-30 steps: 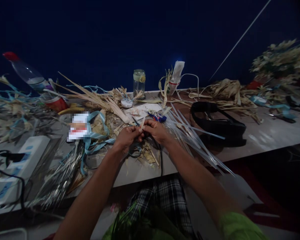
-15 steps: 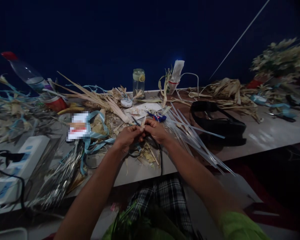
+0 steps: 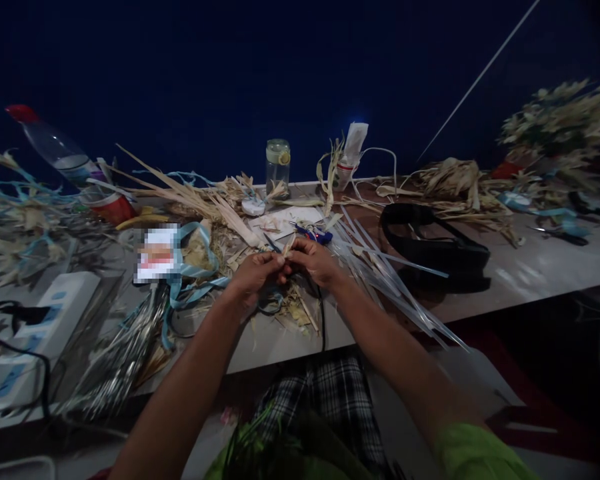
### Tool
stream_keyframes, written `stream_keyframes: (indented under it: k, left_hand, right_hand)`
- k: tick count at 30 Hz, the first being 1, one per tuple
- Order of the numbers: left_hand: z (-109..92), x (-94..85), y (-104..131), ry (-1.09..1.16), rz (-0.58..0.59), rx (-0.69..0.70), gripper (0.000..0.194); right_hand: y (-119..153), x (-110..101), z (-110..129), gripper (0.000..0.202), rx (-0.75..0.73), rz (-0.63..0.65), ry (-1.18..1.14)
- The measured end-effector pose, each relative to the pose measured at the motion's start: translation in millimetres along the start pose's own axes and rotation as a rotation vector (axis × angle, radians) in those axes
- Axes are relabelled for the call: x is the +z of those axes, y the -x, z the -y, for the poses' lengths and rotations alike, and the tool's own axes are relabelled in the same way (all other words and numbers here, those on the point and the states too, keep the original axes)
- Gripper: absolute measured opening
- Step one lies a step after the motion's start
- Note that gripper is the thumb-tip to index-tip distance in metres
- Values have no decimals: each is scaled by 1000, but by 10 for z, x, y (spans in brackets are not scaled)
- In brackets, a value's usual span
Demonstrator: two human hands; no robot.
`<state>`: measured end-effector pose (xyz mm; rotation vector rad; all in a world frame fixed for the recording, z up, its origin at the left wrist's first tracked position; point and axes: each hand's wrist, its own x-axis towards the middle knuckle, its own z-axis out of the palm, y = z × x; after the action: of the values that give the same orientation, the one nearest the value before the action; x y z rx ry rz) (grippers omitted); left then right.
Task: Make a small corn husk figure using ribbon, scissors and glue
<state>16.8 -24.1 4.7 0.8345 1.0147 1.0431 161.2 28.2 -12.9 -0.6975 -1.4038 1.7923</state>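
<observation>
I have the left hand and the right hand together at the centre of the frame, both with thumb and fingers pinched on a small pale strip of husk. Just above the right hand I see a blue tool with a red light. Clear plastic sticks fan out toward the lower right; a bottle stands upright at upper centre.
</observation>
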Motion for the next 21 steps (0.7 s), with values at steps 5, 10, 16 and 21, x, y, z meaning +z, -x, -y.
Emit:
stream_keyframes:
  k: [5, 10, 16, 21]
  left_hand:
    - [4, 2, -10, 18, -26, -25, 31]
    - [37, 16, -52, -76, -120, 24, 29]
    - [40, -32, -62, 8, -164, 61, 29]
    - [65, -51, -81, -12, -185, 67, 23]
  right_hand:
    - [0, 9, 9, 18, -5, -7, 19]
    - [-20, 40, 0, 22, -8, -95, 45]
    - [-5, 3, 44, 32, 10, -72, -130]
    - [19, -10, 98, 32, 10, -45, -172]
